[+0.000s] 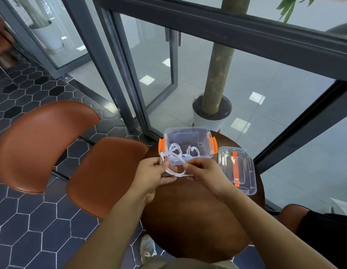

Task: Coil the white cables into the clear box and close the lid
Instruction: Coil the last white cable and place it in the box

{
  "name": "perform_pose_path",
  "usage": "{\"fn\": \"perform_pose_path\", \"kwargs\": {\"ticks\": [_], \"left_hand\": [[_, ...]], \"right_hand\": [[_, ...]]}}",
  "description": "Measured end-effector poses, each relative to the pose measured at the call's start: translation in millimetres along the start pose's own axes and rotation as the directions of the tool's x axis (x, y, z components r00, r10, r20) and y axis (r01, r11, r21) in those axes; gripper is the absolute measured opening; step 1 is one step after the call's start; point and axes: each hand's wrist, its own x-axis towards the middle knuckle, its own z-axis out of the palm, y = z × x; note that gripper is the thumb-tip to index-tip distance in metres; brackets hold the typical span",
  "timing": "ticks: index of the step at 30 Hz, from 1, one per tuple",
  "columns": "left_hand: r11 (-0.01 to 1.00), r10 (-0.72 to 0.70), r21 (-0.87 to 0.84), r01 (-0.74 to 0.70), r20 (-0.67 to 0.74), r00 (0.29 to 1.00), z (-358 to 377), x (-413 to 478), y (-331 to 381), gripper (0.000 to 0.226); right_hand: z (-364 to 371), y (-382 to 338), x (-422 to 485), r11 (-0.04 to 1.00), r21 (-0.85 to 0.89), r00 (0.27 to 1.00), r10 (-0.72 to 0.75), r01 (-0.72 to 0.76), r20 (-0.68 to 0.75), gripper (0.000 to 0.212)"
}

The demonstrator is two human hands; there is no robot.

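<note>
A clear box [203, 133] with orange side latches stands open at the far edge of a small round wooden table [190, 216]. Two coiled white cables [192, 151] lie inside it. Its clear lid [246, 171], with an orange handle, lies flat on the table to the right of the box. Just in front of the box, my left hand [153, 175] and my right hand [205, 173] hold a looped white cable [175, 172] between them. The left hand grips one side of the loop, and the right hand pinches the other side.
A brown chair [42, 144] stands to the left of the table, its seat close to the table edge. Another brown seat [291, 214] is at the right. Beyond the table is a glass wall and a potted tree [213, 113]. A shoe [147, 247] shows below.
</note>
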Motion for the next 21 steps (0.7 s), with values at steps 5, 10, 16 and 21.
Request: {"fn": "perform_pose_path", "kwargs": {"ticks": [5,10,16,21], "left_hand": [[0.991,0.021,-0.132,-0.024,-0.024,0.999,-2.9,-0.4,5.4,0.015],[0.991,0.016,-0.13,-0.012,0.024,1.0,4.0,-3.3,4.0,0.018],[0.99,0.014,-0.14,-0.006,0.052,0.999,12.0,-4.5,1.5,0.019],[0.993,-0.008,-0.117,0.018,0.082,0.997,13.4,-5.0,-2.1,0.022]], "right_hand": [[-16.9,-3.0,-7.9,0.776,-0.569,0.961,-0.249,0.271,0.118,0.015],[-16.5,12.8,-8.0,0.408,-0.889,0.836,-0.546,0.208,-0.055,0.012],[-8.6,7.7,-13.3,0.817,-0.574,0.94,-0.238,0.059,-0.242,0.023],[-5.2,6.5,-11.9,0.995,0.099,0.909,0.056,-0.016,-0.413,0.018]]}}
